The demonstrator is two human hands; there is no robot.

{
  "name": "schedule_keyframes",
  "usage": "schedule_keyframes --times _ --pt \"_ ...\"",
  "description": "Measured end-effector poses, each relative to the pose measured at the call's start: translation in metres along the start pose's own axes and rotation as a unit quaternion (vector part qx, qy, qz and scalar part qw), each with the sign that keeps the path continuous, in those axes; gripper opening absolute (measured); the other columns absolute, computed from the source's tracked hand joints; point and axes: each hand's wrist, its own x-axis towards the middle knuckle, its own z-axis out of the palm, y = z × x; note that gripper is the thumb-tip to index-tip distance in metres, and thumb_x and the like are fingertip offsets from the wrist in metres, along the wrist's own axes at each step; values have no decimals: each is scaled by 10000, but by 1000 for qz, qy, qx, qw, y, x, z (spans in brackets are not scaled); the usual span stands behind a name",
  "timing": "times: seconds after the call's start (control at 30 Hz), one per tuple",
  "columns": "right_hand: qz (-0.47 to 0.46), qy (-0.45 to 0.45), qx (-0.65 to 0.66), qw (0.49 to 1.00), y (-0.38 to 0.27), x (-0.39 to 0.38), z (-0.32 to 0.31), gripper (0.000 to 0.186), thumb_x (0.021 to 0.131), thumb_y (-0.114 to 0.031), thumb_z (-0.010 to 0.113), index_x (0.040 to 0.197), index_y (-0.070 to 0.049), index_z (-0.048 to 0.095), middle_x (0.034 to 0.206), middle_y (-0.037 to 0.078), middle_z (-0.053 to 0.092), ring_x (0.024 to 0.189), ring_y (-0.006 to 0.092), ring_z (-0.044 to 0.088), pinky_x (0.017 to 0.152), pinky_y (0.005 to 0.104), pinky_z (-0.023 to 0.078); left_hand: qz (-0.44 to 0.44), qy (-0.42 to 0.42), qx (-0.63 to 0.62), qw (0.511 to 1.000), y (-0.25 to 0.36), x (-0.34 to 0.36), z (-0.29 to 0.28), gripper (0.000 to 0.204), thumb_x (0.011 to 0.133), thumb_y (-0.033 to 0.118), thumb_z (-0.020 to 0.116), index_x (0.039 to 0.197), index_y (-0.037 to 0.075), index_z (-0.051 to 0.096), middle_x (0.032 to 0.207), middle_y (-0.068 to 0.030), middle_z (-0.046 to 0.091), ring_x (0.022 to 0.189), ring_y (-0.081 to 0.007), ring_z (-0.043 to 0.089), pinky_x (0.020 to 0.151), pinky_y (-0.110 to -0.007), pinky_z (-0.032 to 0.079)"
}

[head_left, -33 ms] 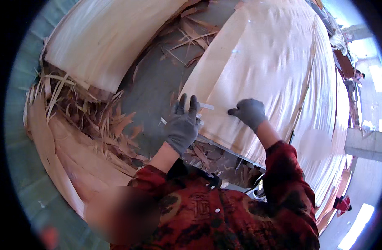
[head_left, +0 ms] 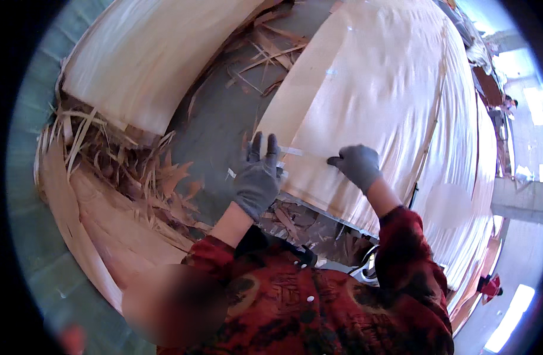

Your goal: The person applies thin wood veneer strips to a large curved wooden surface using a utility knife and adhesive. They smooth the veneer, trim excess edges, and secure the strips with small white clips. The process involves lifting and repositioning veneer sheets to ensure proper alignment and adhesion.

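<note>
My left hand (head_left: pixel 256 180), in a grey glove, has its fingers stretched and spread at the near left edge of a pale wood veneer sheet (head_left: pixel 342 100). Small white tape pieces (head_left: pixel 231 173) stick out around that glove, and a white tape strip (head_left: pixel 291 151) lies on the veneer beside its fingers. Over the same sheet, further right, is my right hand (head_left: pixel 359 164), also gloved in grey. Its fingers are curled in and its thumb points left; whatever they may hold is hidden.
Another stack of veneer (head_left: pixel 147 59) stands at the far left. Torn veneer scraps (head_left: pixel 135 160) lie below it and across the grey floor (head_left: pixel 218 118). Brown veneer sheets (head_left: pixel 123 213) curve along the left. People (head_left: pixel 490 286) are in the background at right.
Both hands keep the same pose. My left hand sits very slightly further left, my right hand very slightly nearer and to the right.
</note>
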Motion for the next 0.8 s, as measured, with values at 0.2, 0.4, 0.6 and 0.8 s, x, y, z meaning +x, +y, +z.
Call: schedule_keyframes --times 0.2,0.4,0.6,0.8 --pt "112 221 201 948 52 -101 75 235 836 -333 577 766 -112 608 678 132 614 645 328 610 552 428 470 75 12 15 997 40 30 19 810 789 275 614 1403 -2 164 1404 -211 306 1325 -390 232 1064 -502 202" --pt "313 374 237 840 155 -184 127 161 815 -219 603 917 -94 602 807 125 634 724 319 614 603 409 475 111 -75 133 982 60 31 35 735 794 366 543 1362 -26 291 1411 -217 285 1309 -377 252 1066 -519 180" --pt "372 299 189 858 221 -176 172 239 796 -282 582 935 -88 586 904 167 594 824 349 585 692 452 472 112 -96 171 974 53 24 35 738 802 354 541 1359 -53 279 1414 -228 276 1308 -388 249 1064 -529 175" --pt "418 309 327 789 253 -174 189 255 752 -210 613 920 -41 522 889 192 589 828 379 580 708 461 469 144 -91 264 949 47 27 44 816 805 384 553 1388 -54 185 1445 -251 192 1340 -417 148 1076 -523 143"
